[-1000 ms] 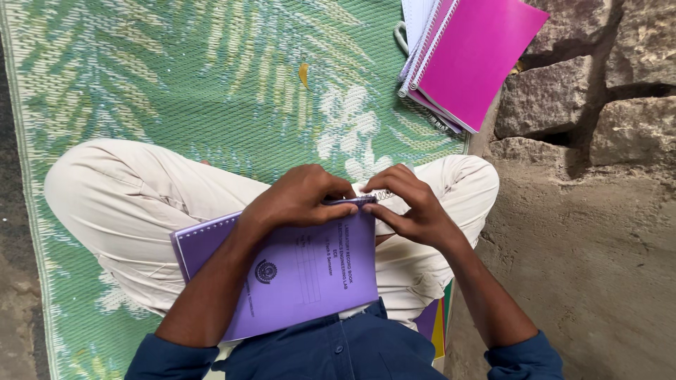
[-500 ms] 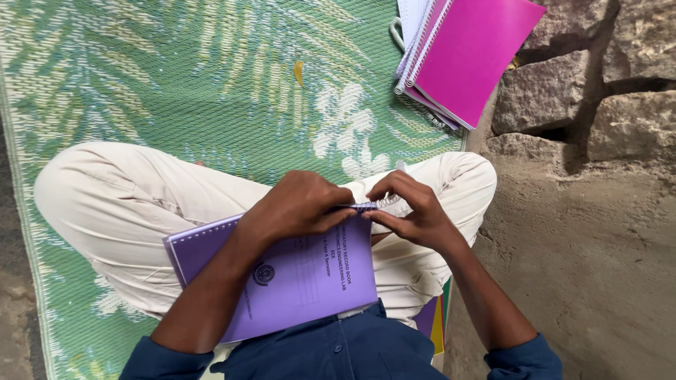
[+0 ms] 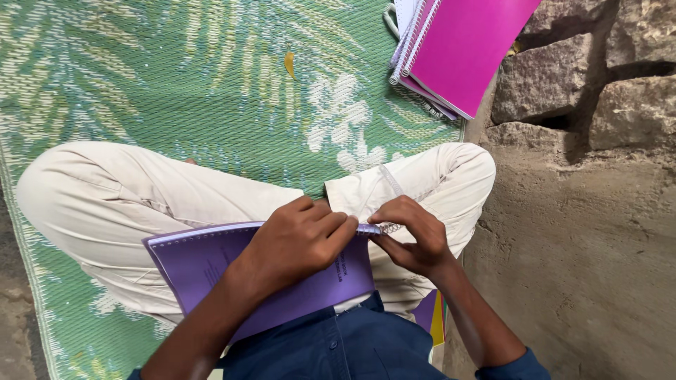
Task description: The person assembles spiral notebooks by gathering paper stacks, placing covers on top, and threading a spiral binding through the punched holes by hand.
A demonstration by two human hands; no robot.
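Observation:
A purple soft-cover booklet lies on my lap, across my crossed legs in cream trousers. My left hand presses down on its top right part, fingers curled over the upper edge. My right hand pinches a clear plastic spiral binding coil at the booklet's top right corner. The coil's free end runs up over my right knee. Both hands meet at that corner.
A stack of spiral-bound notebooks with a pink cover lies on the green patterned mat at the top right. A rough stone wall and bare ground border the mat on the right. More coloured sheets sit under my right elbow.
My hands have stayed at the booklet's corner while the view has shifted a little. The coil now shows more clearly over my right knee.

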